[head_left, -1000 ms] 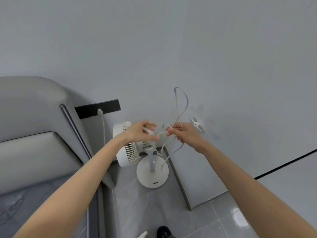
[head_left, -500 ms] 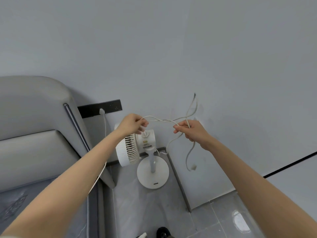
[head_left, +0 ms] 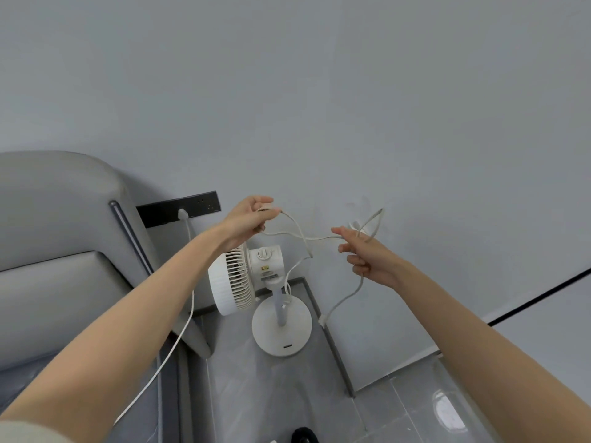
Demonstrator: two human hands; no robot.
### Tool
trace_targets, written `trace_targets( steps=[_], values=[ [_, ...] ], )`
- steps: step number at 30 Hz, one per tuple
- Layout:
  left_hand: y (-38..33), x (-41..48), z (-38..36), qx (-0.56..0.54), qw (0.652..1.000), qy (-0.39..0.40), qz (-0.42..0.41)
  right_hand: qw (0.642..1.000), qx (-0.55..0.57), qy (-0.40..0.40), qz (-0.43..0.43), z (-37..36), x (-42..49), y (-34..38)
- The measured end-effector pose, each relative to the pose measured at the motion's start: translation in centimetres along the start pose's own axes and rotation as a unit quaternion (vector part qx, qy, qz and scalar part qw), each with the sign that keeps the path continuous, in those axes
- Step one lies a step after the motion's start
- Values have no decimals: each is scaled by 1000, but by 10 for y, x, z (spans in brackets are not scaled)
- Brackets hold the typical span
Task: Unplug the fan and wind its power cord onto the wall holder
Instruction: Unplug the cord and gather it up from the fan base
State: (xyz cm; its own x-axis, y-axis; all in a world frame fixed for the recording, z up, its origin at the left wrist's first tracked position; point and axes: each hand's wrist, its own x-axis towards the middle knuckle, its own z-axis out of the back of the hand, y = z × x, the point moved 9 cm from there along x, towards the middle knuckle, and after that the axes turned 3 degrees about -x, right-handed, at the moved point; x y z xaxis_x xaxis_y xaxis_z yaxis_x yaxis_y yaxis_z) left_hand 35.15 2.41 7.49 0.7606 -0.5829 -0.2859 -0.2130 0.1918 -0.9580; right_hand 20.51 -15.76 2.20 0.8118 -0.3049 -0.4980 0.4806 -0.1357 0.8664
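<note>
Fan (head_left: pixel 244 282) stands on the grey floor (head_left: pixel 271 394), right of the bed (head_left: pixel 48 282). Above it, the left hand (head_left: pixel 251 220) pinches the cord (head_left: pixel 295 232) between thumb and fingertips. The right hand (head_left: pixel 367 255), fingers half curled, holds a loop of it, and the plug (head_left: pixel 323 321) dangles free below. Holder (head_left: pixel 353 224) sits on the far wall just behind that hand, mostly hidden.

A white cord (head_left: pixel 297 230) is pinched in the left grip (head_left: pixel 248 220) and held in the right grip (head_left: pixel 367 254), hung loosely between them. Below, a white fan (head_left: pixel 243 279) is stood on the grey floor (head_left: pixel 256 394) beside a bed (head_left: pixel 64 282). Another cable (head_left: pixel 188 314) is plugged into the black wall socket (head_left: pixel 204 201).
</note>
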Motion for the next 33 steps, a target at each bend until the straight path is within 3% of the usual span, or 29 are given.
trace_targets(
  steps=[3, 7, 10, 12, 13, 16, 21, 22, 26, 31, 33],
  values=[
    [-12, -7, -14, 206, 975, 52, -62, 995, 89, -33, -8, 7, 5, 3],
    [-15, -12, -31, 306, 942, 91, -100, 984, 163, -63, -20, 16, 12, 5],
    [-13, -11, -36, 538, 821, 82, -174, 982, 175, -77, 3, 23, 13, 13],
    [-8, -15, -41, 625, 745, 87, -217, 984, 162, -67, 20, 24, 12, 19],
    [-4, -15, -42, 623, 742, 97, -230, 987, 149, -57, 28, 23, 11, 22],
    [11, -11, -39, 547, 801, 103, -221, 991, 125, -23, 39, 19, 7, 27],
    [29, 9, -37, 491, 856, 3, -162, 994, 94, 31, 40, 11, 1, 37],
    [36, 14, -39, 495, 857, 14, -139, 995, 84, 37, 40, 11, 1, 39],
    [61, 28, -68, 580, 805, 97, -77, 996, 55, 45, 47, 21, 2, 43],
    [80, 52, -77, 489, 866, 81, -68, 997, -18, -30, 63, 43, 15, 44],
    [90, 65, -62, 497, 866, 44, -38, 994, -59, -70, 64, 50, 19, 44]
  ],
)
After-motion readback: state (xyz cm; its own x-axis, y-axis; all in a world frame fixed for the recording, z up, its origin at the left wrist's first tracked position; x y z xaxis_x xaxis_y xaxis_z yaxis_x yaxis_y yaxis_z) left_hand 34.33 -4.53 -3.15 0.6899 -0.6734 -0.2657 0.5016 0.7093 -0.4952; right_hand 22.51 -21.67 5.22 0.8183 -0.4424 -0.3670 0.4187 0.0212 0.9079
